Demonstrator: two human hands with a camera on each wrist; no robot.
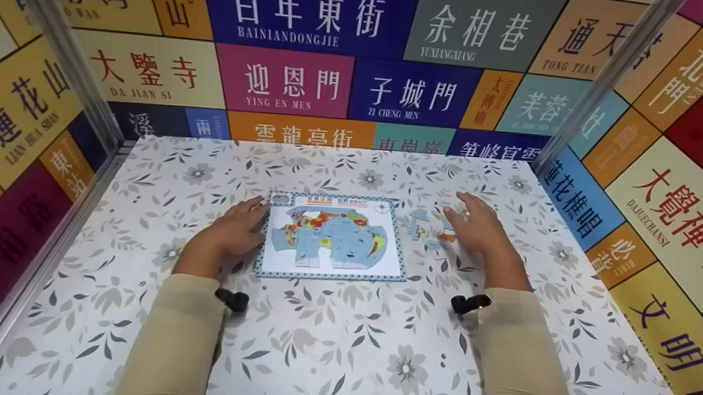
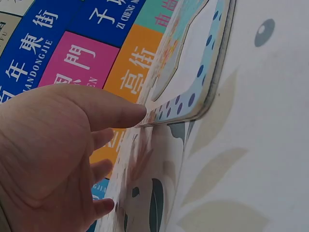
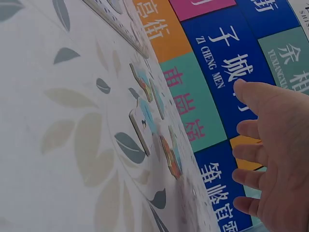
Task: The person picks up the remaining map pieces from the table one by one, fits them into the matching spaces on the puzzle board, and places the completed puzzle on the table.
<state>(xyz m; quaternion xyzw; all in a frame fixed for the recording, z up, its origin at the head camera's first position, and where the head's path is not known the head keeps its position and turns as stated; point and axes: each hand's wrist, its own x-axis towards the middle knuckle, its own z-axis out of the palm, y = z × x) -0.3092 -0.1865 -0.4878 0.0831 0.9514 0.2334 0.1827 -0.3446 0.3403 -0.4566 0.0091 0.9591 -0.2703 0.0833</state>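
A world-map jigsaw board with a blue dotted border lies flat on the table, its blue map part filled with pieces and showing white gaps. My left hand is at the board's left edge, thumb extended right at the dotted corner and the other fingers relaxed. Several loose jigsaw pieces lie on the cloth to the right of the board. Beside and above them my right hand is held with fingers spread, gripping nothing. From the right wrist, a blue-and-white piece shows among the others, apart from the fingers.
A white tablecloth with grey leaves and flowers covers the table. Panels with large coloured signs stand behind and at both sides, joined by metal posts. Black wrist mounts sit at both sleeves.
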